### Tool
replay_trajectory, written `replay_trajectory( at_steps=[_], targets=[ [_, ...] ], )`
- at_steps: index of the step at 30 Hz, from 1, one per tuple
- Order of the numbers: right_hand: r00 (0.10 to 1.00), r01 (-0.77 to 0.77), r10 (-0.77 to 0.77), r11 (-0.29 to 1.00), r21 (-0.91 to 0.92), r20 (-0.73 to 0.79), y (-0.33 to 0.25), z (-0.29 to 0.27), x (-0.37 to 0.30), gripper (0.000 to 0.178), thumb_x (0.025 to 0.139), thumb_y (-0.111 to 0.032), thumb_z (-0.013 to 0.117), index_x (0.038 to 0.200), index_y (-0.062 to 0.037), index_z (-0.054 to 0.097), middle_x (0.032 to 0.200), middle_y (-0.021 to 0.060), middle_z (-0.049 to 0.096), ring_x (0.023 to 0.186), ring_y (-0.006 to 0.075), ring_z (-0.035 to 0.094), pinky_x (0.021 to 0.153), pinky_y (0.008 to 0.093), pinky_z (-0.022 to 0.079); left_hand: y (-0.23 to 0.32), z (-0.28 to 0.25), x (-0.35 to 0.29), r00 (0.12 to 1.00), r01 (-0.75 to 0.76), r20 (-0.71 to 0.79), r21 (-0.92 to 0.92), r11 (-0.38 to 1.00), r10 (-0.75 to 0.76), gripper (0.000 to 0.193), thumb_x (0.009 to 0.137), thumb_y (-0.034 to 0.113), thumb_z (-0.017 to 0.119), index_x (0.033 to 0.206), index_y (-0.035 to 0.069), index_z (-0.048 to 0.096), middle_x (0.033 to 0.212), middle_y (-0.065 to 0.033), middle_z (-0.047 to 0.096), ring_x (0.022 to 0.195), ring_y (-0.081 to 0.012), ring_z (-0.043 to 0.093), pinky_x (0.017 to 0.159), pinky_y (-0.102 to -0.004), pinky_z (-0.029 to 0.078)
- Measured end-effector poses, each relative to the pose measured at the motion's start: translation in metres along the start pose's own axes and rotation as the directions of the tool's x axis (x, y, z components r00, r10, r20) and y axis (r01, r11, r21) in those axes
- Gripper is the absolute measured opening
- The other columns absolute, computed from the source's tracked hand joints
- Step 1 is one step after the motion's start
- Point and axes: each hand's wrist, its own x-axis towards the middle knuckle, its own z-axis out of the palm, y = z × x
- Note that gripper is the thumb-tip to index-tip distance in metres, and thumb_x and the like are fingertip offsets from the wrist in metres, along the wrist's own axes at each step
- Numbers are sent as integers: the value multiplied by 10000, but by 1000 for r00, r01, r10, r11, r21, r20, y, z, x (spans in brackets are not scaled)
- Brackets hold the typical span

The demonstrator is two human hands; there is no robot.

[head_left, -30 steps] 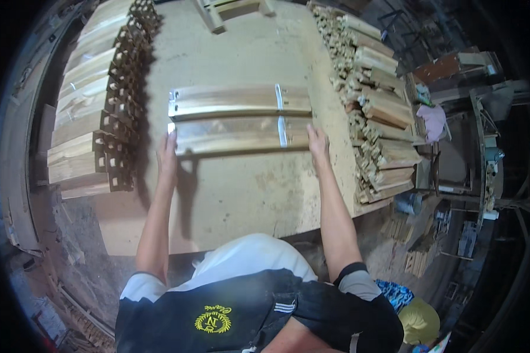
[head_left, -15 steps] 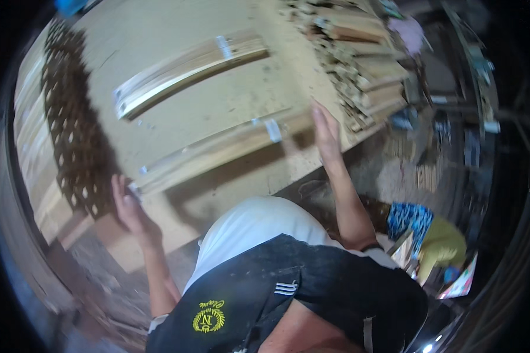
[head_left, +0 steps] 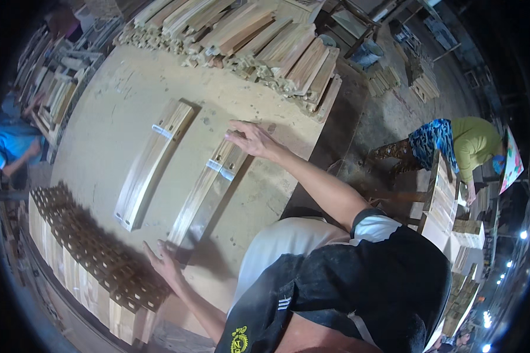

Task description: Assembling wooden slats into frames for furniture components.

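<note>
On the table, a bundle of wooden slats [head_left: 201, 183] with holes near its far end and a pale band around it lies closest to me. My right hand [head_left: 256, 141] is at its far end, fingers stretched out and seemingly touching the end. By its near end is my left hand [head_left: 169, 267], fingers apart; whether it touches the wood I cannot tell. Beyond it lies a second similar banded bundle [head_left: 146, 167], roughly parallel, untouched by either hand.
The tabletop [head_left: 109, 117] is pale and dusty. A large stack of holed wooden pieces [head_left: 100, 247] fills the left side. Many loose slats [head_left: 271, 44] are piled along the far edge. One person [head_left: 474, 141] bends at the right; another in blue [head_left: 17, 141] is at the left.
The whole view has turned, so the bundles now slant more steeply. My hands were flat and held apart at the near bundle's ends; my right fingers now reach over its far end.
</note>
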Motion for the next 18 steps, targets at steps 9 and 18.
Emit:
replay_trajectory(
  at_steps=[9,18],
  targets=[
    [976,26,-21,999,20,-216,50,-78,-70,566,882,-404,691,1259,10,613,1110,215,693,1037,325,674,910,390,524,193,184,-54,580,-737,484,-31,675,655,692,853,196,747,1434,-29,446,1333,-235,587,1259,-295,554,1054,-385,415],
    [988,90,-82,995,53,-134,106,-121,-142,445,900,-303,698,1199,19,625,1047,205,694,938,282,693,815,379,560,310,388,-41,203,-960,466,270,81,861,518,904,383,627,1174,-59,615,1053,-270,669,979,-412,650,898,-503,502]
  ],
)
